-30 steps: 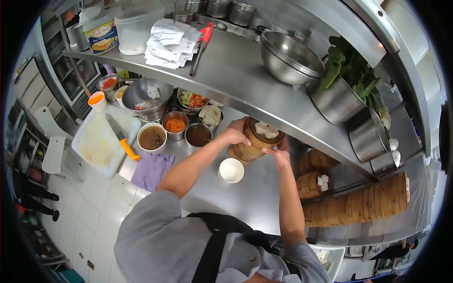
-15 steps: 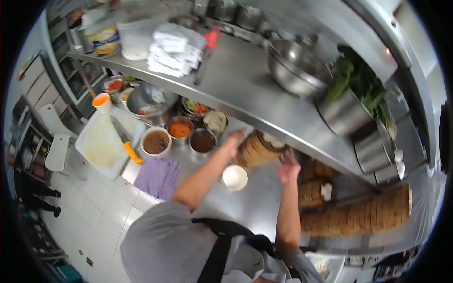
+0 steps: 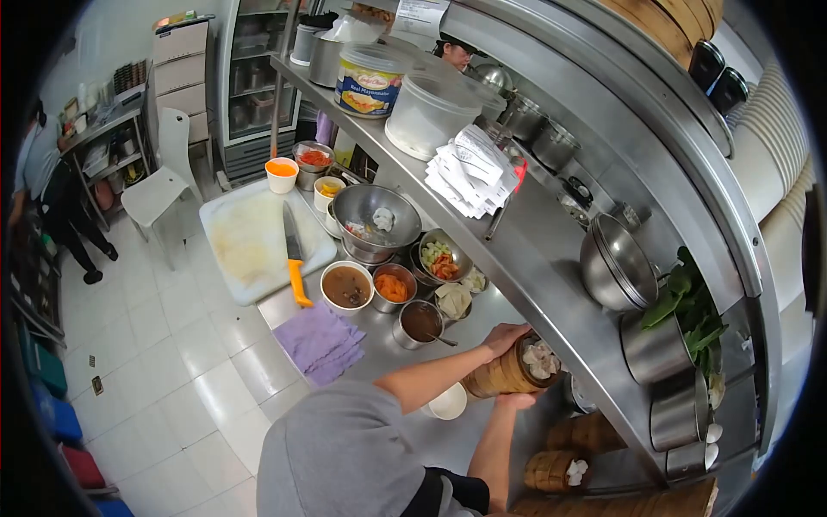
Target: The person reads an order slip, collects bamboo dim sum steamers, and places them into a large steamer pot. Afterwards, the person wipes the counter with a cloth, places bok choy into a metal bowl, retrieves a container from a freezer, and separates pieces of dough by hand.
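Beneath the steel shelf, my left hand (image 3: 506, 339) is closed on the upper side of a stack of round bamboo steamers (image 3: 495, 374). My right hand (image 3: 517, 401) is against the lower side of the same stack, its fingers partly hidden. White dumplings (image 3: 541, 359) show in the top steamer. A white paper cup (image 3: 449, 402) stands beside the stack, partly behind my left forearm. Nearby are a pan of brown sauce (image 3: 421, 322) with a spoon and a bowl of folded wrappers (image 3: 453, 301).
The shelf edge (image 3: 517, 289) overhangs my hands. An orange-handled knife (image 3: 295, 258) lies on the white cutting board (image 3: 250, 246), near a purple cloth (image 3: 320, 341). More steamers (image 3: 549, 470) sit at lower right. One person (image 3: 56, 181) stands far left; another (image 3: 455, 53) is behind the shelf.
The view has turned, bringing the person at left into sight. Both hands came off the steamer stack half a second ago and are back on it now. The top dumplings look different and fuller.
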A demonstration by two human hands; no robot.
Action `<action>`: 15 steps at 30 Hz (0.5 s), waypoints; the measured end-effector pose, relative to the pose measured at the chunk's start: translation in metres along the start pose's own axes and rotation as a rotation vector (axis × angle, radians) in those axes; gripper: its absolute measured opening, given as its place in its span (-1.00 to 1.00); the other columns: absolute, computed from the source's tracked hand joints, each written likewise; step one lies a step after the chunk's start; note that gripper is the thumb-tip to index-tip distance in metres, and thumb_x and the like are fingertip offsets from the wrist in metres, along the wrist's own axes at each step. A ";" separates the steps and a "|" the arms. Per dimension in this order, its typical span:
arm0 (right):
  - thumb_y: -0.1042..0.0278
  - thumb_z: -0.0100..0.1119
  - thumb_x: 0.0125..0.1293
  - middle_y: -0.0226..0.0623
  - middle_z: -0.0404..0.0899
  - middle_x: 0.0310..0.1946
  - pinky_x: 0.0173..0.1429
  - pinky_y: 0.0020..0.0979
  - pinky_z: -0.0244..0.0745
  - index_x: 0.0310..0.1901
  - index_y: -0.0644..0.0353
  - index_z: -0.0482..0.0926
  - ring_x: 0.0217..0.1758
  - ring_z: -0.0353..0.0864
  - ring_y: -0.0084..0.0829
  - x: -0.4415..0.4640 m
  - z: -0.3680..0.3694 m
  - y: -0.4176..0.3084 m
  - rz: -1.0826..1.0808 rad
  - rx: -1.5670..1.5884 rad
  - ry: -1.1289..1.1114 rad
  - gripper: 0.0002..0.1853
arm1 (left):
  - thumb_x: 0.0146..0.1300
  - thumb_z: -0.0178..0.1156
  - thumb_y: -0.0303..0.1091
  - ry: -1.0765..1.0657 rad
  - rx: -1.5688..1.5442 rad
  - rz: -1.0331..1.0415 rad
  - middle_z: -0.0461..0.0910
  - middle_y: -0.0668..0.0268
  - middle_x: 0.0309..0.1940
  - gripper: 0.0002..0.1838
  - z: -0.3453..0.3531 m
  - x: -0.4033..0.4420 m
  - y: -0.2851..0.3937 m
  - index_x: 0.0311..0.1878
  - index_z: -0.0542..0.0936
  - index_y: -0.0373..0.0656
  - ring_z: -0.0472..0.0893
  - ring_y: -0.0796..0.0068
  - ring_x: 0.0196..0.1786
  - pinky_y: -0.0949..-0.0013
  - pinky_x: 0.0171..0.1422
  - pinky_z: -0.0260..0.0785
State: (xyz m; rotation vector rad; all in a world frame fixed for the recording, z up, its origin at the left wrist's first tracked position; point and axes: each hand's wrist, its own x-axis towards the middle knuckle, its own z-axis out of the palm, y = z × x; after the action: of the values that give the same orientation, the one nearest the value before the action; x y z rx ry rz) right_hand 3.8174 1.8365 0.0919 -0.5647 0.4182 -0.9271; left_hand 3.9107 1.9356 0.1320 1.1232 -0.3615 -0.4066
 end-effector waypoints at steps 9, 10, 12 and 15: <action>-0.29 -0.29 0.24 -0.23 0.14 0.36 0.33 0.21 0.03 0.33 0.03 0.21 0.38 0.14 -0.01 -0.019 0.003 -0.033 0.612 -0.378 0.215 -0.26 | 0.19 0.07 0.18 0.239 0.050 -0.324 0.64 0.14 -0.16 -0.38 -0.027 0.049 -0.102 -0.15 0.62 -0.32 0.60 0.27 -0.06 0.25 0.05 0.39; -0.29 -0.29 0.24 -0.23 0.14 0.36 0.33 0.21 0.03 0.33 0.03 0.21 0.38 0.14 -0.01 -0.017 -0.007 -0.035 0.605 -0.375 0.240 -0.26 | 0.18 0.09 0.16 0.171 -0.287 -0.518 0.63 0.10 -0.15 -0.38 -0.028 0.047 -0.112 -0.12 0.60 -0.33 0.59 0.27 -0.04 0.25 0.06 0.40; -0.33 -0.38 0.22 -0.25 0.05 0.40 0.31 0.37 -0.17 0.34 0.00 0.20 0.44 -0.02 0.03 -0.004 -0.016 -0.025 0.748 -0.223 -0.074 -0.24 | 0.21 0.10 0.10 0.165 -0.281 -0.575 0.60 0.13 -0.12 -0.43 -0.029 0.034 -0.100 -0.06 0.58 -0.30 0.58 0.32 -0.04 0.25 0.06 0.41; -0.31 -0.41 0.24 -0.25 0.01 0.42 0.33 0.35 -0.22 0.35 -0.01 0.19 0.47 -0.10 -0.01 -0.008 -0.008 -0.027 0.694 -0.317 0.008 -0.25 | 0.22 0.12 0.03 0.153 -0.293 -0.609 0.59 0.15 -0.09 -0.48 -0.028 0.029 -0.091 -0.02 0.56 -0.29 0.57 0.38 -0.03 0.27 0.07 0.42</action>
State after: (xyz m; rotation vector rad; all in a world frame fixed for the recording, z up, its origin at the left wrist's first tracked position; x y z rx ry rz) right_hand 3.7912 1.8283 0.1032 -0.6417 0.7176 -0.1958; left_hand 3.9372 1.9096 0.0398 0.9520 0.1850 -0.8724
